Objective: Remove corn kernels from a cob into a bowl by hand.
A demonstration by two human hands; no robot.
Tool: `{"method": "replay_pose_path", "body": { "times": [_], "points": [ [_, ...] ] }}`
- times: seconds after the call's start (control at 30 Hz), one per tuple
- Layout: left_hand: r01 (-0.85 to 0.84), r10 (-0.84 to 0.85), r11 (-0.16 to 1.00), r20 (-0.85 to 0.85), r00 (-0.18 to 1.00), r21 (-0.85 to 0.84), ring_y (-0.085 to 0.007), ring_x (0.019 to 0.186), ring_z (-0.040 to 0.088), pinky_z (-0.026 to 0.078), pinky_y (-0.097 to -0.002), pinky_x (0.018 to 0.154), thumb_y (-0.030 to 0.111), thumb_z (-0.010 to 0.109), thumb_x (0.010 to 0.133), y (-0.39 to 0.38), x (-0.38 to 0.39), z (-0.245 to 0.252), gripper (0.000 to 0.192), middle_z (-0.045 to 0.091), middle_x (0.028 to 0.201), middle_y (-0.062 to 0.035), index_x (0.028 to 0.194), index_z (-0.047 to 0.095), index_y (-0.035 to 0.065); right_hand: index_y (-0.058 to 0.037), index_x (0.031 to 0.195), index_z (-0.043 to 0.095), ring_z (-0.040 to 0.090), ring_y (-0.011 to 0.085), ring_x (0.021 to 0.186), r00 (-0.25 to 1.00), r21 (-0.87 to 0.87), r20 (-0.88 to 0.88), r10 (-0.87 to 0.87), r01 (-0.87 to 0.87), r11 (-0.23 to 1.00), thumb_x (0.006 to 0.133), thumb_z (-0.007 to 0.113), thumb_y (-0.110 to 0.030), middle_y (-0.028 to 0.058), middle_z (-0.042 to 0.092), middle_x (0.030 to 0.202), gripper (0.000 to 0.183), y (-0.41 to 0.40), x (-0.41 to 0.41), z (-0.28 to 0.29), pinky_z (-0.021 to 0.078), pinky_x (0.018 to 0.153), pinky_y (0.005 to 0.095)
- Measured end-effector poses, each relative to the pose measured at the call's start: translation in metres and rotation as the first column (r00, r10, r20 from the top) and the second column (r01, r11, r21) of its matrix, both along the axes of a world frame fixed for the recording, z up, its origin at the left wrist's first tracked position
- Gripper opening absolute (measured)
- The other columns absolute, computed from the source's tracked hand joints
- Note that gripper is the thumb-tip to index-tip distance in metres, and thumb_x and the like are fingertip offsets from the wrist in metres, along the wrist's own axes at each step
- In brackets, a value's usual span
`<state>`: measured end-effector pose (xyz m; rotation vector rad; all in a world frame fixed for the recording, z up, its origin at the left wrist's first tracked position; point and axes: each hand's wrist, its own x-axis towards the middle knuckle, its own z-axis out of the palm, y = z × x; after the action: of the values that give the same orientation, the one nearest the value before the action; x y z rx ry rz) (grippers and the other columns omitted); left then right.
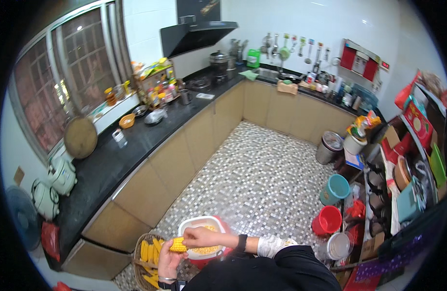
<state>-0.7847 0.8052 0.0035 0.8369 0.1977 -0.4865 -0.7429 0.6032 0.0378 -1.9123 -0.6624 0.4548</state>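
Note:
My left hand (169,260) holds a yellow corn cob (178,245) by its near left side. The fingers of my right hand (201,237) are curled against the cob's right end; their tips are hidden. Below both hands stands a white plastic basket (184,224) with loose corn kernels (205,250) in it. It sits in a red basin (226,226), mostly covered by the basket and my arm. To the left of my left hand, a wicker basket (137,259) with a handle holds several more corn cobs (148,251).
A long black countertop (96,182) over beige cabinets runs along the left. Mosaic floor tiles (252,174) stretch ahead. At right stand a teal bucket (334,190), a red bucket (327,220), a lidded clear container (339,246) and a loaded shelf rack (390,203). A metal bin (328,149) stands farther back.

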Motion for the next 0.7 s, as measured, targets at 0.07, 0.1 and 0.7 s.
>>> {"method": "replay_pose_path", "body": {
  "times": [0.07,0.1,0.7],
  "points": [
    [-0.053,0.054,0.998,-0.023,0.998,0.040,-0.0258,0.069,0.062,0.053,-0.0366,0.053,0.033,0.049,0.086,-0.001,-0.001,0.001,0.042,0.064,0.090,-0.0138,0.108,0.055,-0.0027,-0.0055,0.092,0.055,0.061,0.0235,0.073,1.000,0.031,-0.008,-0.023,0.024,0.999,0.085,0.058,-0.035,0.0110,0.062,0.078,0.031,-0.001,0.000,-0.001,0.0469,0.064,0.0338],
    [-0.027,0.028,0.999,-0.021,0.999,0.043,-0.0258,0.069,0.062,0.053,-0.0366,0.053,0.033,0.049,0.086,-0.002,-0.002,0.004,0.042,0.064,0.090,-0.0138,0.108,0.055,-0.0027,-0.0049,0.091,0.055,0.060,0.0220,0.072,1.000,0.042,-0.022,0.000,0.000,0.999,0.085,0.057,-0.035,0.0100,0.062,0.077,0.031,0.000,0.000,-0.004,0.0466,0.064,0.0333],
    [-0.035,0.036,0.998,-0.021,0.999,0.046,-0.0261,0.066,0.062,0.053,-0.0356,0.050,0.034,0.048,0.086,-0.001,0.003,0.020,0.043,0.063,0.092,-0.0146,0.110,0.053,-0.0016,-0.0044,0.088,0.053,0.053,0.0177,0.077,0.994,0.203,-0.103,0.035,-0.014,0.979,0.081,0.053,-0.019,0.0085,0.057,0.081,0.017,0.006,0.010,-0.016,0.0433,0.068,0.0315]
  ]
}}
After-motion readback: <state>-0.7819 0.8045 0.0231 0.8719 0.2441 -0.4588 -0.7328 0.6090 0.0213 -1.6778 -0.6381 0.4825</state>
